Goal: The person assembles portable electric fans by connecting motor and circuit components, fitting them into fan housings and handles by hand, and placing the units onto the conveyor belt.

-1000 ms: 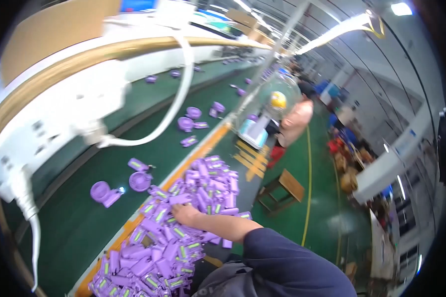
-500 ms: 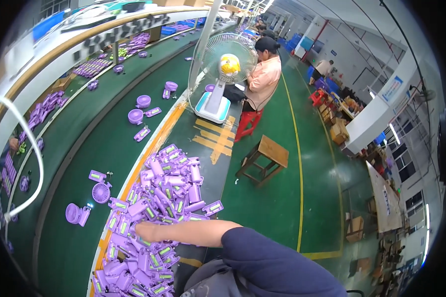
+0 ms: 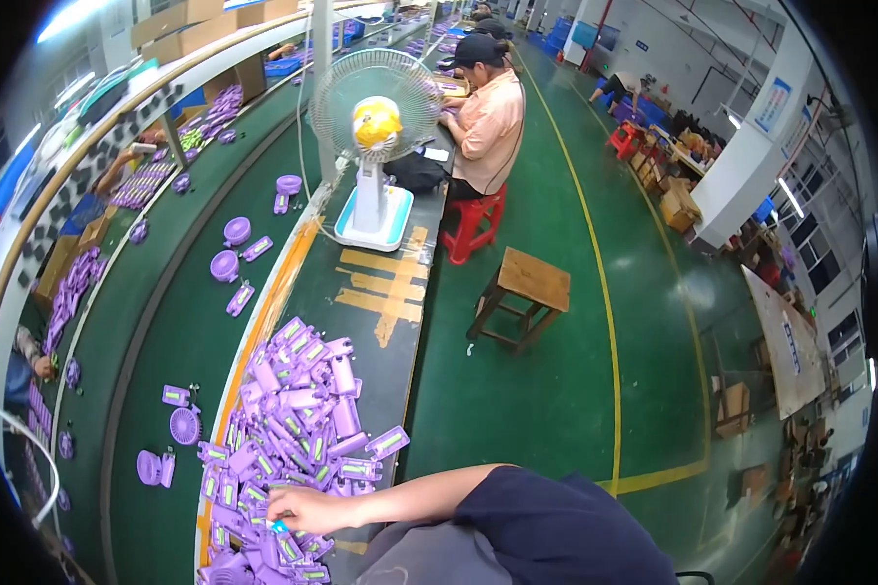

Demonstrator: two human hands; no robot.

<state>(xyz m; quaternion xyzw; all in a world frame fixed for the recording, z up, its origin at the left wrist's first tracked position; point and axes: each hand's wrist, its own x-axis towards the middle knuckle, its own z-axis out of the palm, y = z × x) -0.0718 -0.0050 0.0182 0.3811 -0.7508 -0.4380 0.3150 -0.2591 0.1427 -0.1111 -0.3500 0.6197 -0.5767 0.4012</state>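
Housings point(image 3: 344, 375) are purple with lime-green strips point(image 3: 390, 442). One small piece point(image 3: 280, 526) is bright blue. Tabletop point(image 3: 366, 341): dark grey, crossed tan tape point(image 3: 397, 292), orange-yellow edge band point(image 3: 283, 292). Conveyor belt point(image 3: 215, 341): green. Desk fan point(image 3: 369, 200): white, light-blue base trim, yellow-orange hub point(image 3: 378, 122). Wooden stool point(image 3: 535, 280): brown; plastic stool point(image 3: 476, 229): red. Floor point(image 3: 498, 409): green, yellow lines point(image 3: 605, 322). Sleeve point(image 3: 556, 526): navy. Co-worker's shirt point(image 3: 493, 127): peach.
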